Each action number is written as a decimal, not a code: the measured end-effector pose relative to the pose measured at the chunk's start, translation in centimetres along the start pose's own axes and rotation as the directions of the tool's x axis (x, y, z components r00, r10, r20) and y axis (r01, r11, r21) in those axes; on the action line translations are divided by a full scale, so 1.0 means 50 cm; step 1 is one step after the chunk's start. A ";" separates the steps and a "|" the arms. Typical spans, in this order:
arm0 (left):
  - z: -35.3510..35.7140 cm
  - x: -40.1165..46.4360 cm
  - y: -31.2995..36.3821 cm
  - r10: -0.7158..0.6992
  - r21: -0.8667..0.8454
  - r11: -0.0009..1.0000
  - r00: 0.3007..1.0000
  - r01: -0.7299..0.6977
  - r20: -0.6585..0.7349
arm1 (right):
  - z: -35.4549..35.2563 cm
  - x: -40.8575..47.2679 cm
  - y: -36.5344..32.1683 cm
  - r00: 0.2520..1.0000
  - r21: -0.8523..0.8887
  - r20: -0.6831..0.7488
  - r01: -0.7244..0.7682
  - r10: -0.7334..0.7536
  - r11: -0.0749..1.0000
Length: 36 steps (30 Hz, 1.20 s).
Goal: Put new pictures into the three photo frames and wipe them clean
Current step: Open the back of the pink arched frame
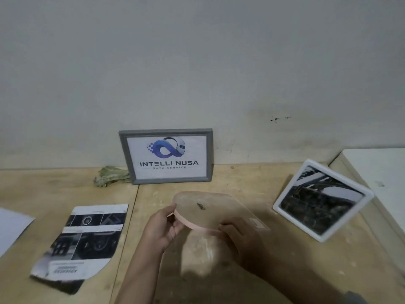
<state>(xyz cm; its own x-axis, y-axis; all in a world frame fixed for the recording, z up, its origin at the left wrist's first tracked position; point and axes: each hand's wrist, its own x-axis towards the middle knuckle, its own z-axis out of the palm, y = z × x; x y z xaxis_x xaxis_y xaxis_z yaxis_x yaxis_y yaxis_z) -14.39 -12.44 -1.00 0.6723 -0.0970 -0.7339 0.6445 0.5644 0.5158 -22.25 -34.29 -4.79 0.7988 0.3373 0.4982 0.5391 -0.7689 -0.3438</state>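
Fingers [173, 212] of the left hand [163, 229] pinch the left rim of a pink, rounded photo frame [210, 212], while the right hand [238, 235] grips its near right edge, fingers curled under and mostly hidden. Held above the table [241, 187] with its pale backing board up, the frame shows a small metal hanger [201, 206] near the middle; motion blur smears its outline, so its exact shape is hard to make out. Against the stained off-white wall [197, 62] stands a grey frame [166, 156] carrying a blue logo print reading "INTELLI NUSA". To the right, a white square frame [322, 199] leans tilted on the table, its dark picture too blurred to read. At left lies a printed sheet [83, 242] of dark product photos, one corner cut to a curve, and beside it a plain white paper [11, 227] cut off by the picture's edge. Partly hidden behind the grey frame is a crumpled greenish cloth [111, 176]. A white surface [377, 167] adjoins the wooden table at far right.
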 end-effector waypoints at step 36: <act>-0.206 -0.016 -0.090 0.367 0.455 0.842 0.926 -0.290 -0.089 | 0.155 -0.058 -0.061 0.451 0.057 0.317 -0.887 0.834 0.458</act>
<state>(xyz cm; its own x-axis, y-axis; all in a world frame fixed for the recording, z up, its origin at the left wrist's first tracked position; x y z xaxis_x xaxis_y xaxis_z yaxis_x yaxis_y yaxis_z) -21.57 -6.45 -7.30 0.8265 0.1906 -0.5297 0.5134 0.1308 0.8481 -24.13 -28.69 -11.35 0.8948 -0.3171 -0.3143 -0.4464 -0.6207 -0.6446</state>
